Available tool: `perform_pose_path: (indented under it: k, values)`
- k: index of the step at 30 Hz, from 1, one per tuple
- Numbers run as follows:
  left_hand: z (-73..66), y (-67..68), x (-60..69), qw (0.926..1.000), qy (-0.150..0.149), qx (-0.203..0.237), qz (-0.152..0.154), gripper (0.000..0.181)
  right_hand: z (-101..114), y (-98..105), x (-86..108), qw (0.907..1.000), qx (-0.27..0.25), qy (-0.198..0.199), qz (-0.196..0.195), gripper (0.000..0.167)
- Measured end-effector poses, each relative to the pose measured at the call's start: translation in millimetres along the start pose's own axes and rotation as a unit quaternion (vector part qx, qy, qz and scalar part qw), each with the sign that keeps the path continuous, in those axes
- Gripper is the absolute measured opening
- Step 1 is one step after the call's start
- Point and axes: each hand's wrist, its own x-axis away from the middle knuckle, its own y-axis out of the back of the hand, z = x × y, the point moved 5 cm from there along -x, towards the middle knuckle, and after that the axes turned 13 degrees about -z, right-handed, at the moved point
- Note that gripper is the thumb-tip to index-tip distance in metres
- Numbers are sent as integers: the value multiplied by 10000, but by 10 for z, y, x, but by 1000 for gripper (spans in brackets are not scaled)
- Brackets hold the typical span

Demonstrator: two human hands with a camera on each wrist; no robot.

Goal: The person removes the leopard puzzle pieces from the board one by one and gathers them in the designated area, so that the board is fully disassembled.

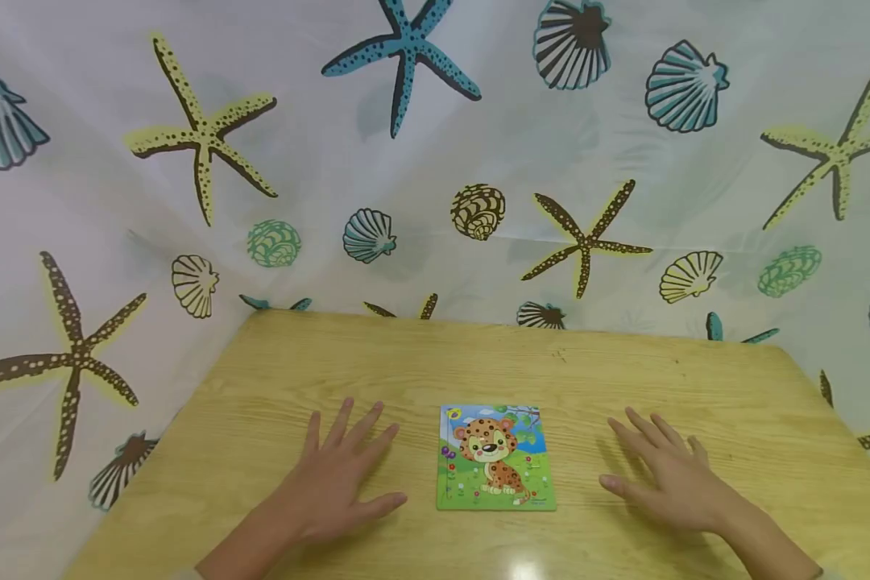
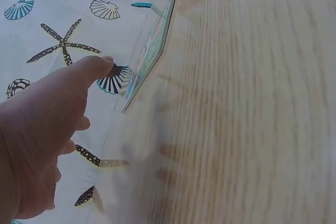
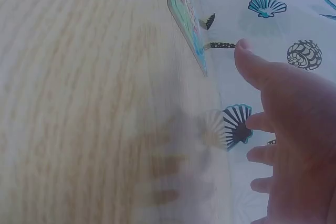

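Observation:
A square picture board with a cartoon leopard on green grass lies flat on the wooden table. To its left is my left hand, fingers spread and straight, holding nothing. My right hand is on the board's other side, its fingers spread and no object in it. Neither hand touches the board. In the left wrist view the board shows at a slant beyond the left thumb. From the right wrist, the board appears edge-on near the top, apart from the right hand.
The light wooden table has a glossy, grained top. A white cloth printed with starfish and shells hangs behind it and along both sides.

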Motion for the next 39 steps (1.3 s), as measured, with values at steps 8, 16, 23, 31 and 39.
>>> perform_pose_path:
  k: [8,16,23,31,39]
  values:
    - [-59,-15,-25,9990,8,373,229,80,70,-29,-74,9992,-180,235,-280,65]
    - [-172,-136,-126,9938,29,1049,379,74,191,12,-210,9979,-497,307,-291,60]
    - [-345,-259,-217,9814,28,1883,379,66,327,-141,-303,9912,-1259,157,368,61]
    - [-512,-346,-348,9743,84,2249,24,61,438,-313,-454,9786,-1982,78,553,55]
    - [-514,-472,-365,9656,342,2576,-120,69,585,-480,-609,9693,-2380,93,614,53]
